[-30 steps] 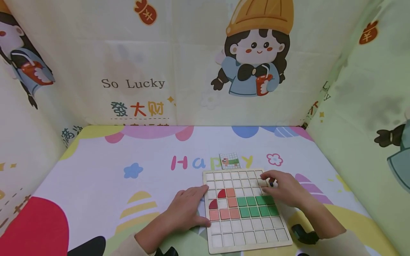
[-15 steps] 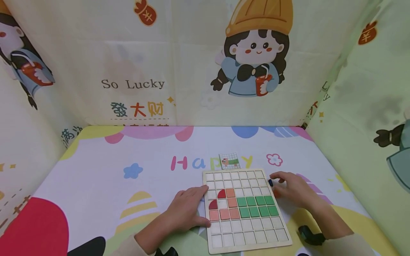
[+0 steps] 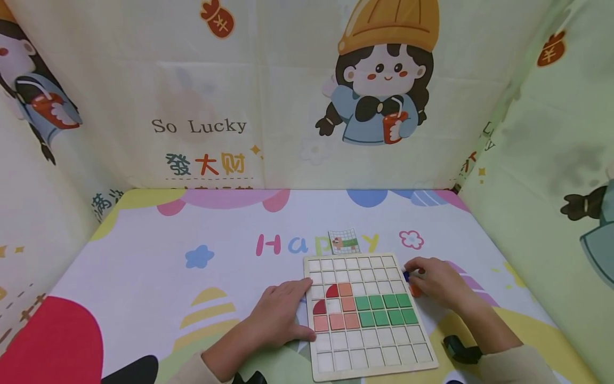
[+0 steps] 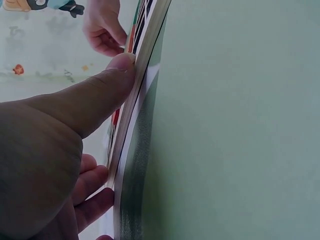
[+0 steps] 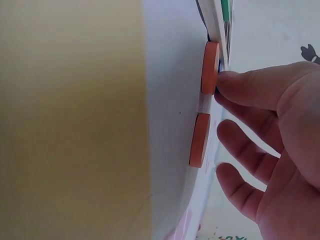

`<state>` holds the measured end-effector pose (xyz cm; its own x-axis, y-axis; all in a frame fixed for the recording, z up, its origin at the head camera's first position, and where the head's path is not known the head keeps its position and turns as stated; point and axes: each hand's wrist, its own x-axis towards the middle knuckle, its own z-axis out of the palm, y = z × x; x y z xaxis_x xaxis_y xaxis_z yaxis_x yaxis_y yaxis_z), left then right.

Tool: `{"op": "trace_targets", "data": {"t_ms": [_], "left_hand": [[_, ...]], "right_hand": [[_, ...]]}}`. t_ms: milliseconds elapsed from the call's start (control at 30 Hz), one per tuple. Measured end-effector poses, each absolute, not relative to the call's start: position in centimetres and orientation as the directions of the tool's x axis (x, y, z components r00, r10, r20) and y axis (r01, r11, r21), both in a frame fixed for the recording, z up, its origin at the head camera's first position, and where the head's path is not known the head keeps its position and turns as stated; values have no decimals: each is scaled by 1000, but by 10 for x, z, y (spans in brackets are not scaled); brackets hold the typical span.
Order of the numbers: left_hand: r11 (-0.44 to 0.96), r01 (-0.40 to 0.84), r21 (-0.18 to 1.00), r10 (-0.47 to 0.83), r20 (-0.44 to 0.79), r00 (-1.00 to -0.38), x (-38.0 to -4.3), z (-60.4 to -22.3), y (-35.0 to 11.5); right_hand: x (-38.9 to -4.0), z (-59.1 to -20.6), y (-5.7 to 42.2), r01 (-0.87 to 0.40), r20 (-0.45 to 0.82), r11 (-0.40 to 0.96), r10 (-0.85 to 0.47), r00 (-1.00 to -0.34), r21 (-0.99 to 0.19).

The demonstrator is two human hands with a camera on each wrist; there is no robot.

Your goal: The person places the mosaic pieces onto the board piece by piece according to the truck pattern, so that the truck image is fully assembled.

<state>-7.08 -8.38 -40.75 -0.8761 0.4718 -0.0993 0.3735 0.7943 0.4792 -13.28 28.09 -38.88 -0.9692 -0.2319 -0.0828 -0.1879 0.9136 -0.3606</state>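
Note:
The pale wooden grid board (image 3: 374, 354) lies flat on the table, with white cells and red quarter-round, salmon and green square tiles (image 3: 395, 317) in its middle rows. My left hand (image 3: 282, 312) rests along its left edge, fingers fairly straight, the thumb (image 4: 107, 87) against the rim. Just off the board's right edge, my right hand (image 3: 438, 282) pinches a small dark blue piece (image 3: 406, 276) between thumb and forefinger; the fingers partly hide it. Two orange pieces lie beside that hand in the right wrist view, one nearer (image 5: 199, 140) and one by the thumb tip (image 5: 210, 67).
A small picture card (image 3: 344, 241) with a gridded design lies just behind the board. The table is covered by a printed cloth (image 3: 144, 256). Patterned cloth walls (image 3: 288, 96) stand at the back and on both sides.
My right hand has drawn back from above the board's right side to the blue piece beside it and closed its fingertips on it. The left hand and the board have stayed put.

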Motion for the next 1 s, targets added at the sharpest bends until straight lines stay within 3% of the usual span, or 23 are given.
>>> {"op": "trace_targets", "data": {"t_ms": [1000], "left_hand": [[788,385,480,481,-89,-872,-70,-407,-84]], "right_hand": [[-133,-389,281,-206,-82,927,-242,-967,-314]]}}
